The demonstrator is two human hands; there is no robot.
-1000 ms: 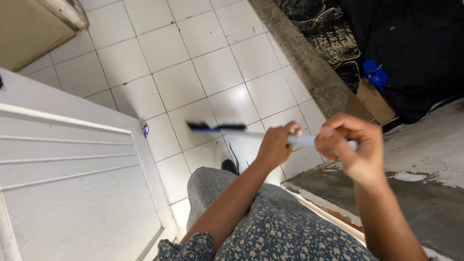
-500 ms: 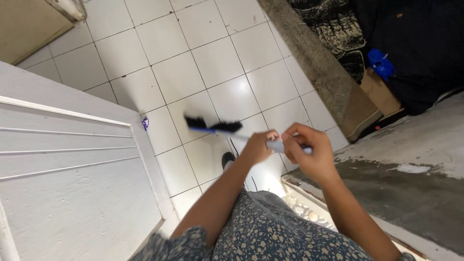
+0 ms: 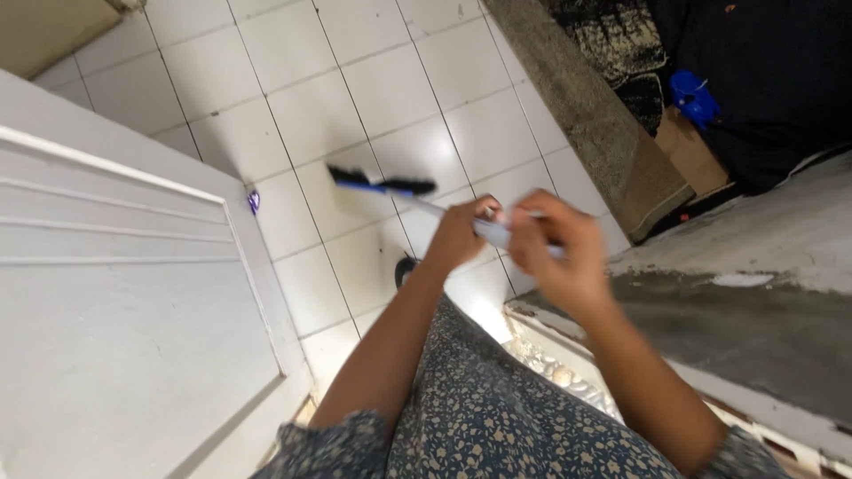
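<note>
A broom with a blue and black head (image 3: 380, 184) rests on the white tiled floor (image 3: 390, 89), its pale handle running up toward me. My left hand (image 3: 461, 232) grips the handle lower down, and my right hand (image 3: 555, 253) is closed on the same handle just above it. Both forearms reach out over my patterned dress (image 3: 497, 417). The hands are blurred with motion.
A white panelled door (image 3: 115, 302) stands at the left. At the right a grey concrete ledge (image 3: 754, 293) lies beside a concrete step (image 3: 603, 115). A blue object (image 3: 692, 96) and a cardboard box (image 3: 688, 151) sit near a dark area behind it.
The broom head has slid left across the tiles and slightly nearer to me. Both hands have shifted left along with the handle.
</note>
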